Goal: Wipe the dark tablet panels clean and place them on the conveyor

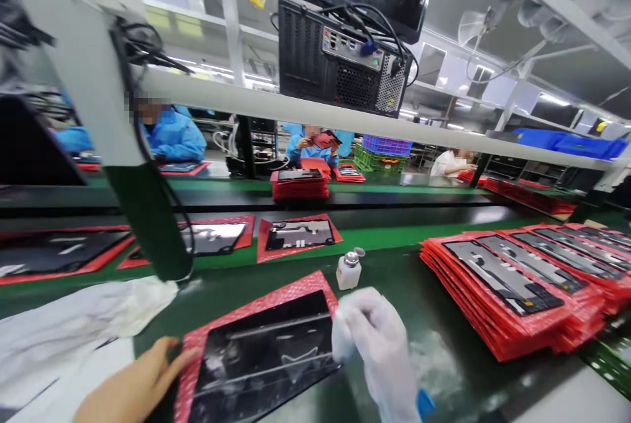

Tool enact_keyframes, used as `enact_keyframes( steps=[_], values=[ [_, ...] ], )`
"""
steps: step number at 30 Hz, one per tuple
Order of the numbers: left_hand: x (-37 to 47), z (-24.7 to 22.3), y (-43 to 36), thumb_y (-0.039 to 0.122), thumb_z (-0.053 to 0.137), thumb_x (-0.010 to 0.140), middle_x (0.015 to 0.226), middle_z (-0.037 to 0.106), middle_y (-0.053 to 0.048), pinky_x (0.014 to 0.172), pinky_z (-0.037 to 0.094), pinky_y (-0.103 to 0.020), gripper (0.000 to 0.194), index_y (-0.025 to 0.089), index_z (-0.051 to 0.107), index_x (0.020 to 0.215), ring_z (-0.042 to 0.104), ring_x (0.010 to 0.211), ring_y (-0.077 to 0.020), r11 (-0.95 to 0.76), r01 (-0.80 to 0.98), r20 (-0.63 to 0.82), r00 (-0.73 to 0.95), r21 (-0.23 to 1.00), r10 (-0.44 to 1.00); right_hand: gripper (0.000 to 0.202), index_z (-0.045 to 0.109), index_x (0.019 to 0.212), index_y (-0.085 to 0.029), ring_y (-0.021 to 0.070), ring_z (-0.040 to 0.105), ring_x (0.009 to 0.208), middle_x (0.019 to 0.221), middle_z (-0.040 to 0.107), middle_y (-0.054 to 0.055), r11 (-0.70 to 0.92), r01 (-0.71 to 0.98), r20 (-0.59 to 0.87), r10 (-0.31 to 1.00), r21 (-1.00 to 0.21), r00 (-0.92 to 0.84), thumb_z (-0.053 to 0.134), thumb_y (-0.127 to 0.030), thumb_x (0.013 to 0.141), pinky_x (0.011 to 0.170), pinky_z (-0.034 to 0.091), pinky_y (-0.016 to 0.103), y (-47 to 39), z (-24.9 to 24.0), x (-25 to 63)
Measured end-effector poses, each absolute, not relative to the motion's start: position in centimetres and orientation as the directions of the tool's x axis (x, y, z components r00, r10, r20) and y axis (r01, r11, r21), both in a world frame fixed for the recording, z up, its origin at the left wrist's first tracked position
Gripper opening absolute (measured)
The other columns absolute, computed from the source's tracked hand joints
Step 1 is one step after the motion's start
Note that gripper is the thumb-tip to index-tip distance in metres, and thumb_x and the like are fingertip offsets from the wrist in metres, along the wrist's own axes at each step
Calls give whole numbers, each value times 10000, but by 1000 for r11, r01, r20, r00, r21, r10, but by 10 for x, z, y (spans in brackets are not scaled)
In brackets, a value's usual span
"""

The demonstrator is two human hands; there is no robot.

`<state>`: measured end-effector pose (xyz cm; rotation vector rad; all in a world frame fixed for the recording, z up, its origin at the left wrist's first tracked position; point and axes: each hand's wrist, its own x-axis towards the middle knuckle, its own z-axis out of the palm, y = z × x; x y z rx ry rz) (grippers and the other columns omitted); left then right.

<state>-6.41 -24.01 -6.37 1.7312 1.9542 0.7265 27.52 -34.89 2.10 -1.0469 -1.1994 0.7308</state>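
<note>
A black glossy panel (269, 351) is lying on a red bubble sheet (296, 291) on the dark green worktop (394, 272), directly between the two hands, its surface catching pale streaks of light. The bare left hand (135, 383) is reaching in at the near left, its grip standing spread — thumb and forefinger held apart, the forefinger's tip overlapping the sheet's left edge. The white-gloved right hand (379, 337) is hovering or resting at the panel's right end, its fingers bending inward; whether that grip is pinching anything, I cannot tell. Just beyond the glove, a small white bottle (349, 273) with a metal cap is standing upright near the sheet's far right corner. To the right, tall red stacks (463, 298) are carrying grey-and-black panels on top, while a crumpled white cloth (89, 318) is lying at the left. Farther back, a smaller panel (298, 234) is sitting on its own red sheet, and a computer case (305, 48) is resting on a shelf rail overhead. Across the line, a co-worker in blue (315, 147) is holding up something red — another, farther left in blue (175, 137), is sitting partly behind a post (83, 62).
</note>
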Motion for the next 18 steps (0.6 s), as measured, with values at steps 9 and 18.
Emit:
enact_keyframes(
  steps=[9,18],
  values=[
    [-18,-53,-268,462,279,821,794,677,-79,729,482,-364,426,164,407,1097,697,798,-281,120,842,-93,-83,527,992,151,668,942,-200,198,670,843,952,720,56,367,919,377,879,-142,-293,596,-123,834,701,538,295,-246,-71,113],
    [-20,-64,-267,388,291,873,841,678,-84,764,470,-347,409,147,382,1191,696,842,-272,68,839,-90,-23,541,996,378,658,1104,-31,336,680,991,1091,682,279,-42,996,572,816,-74,77,395,50,845,802,557,473,-234,-106,233]
  ],
)
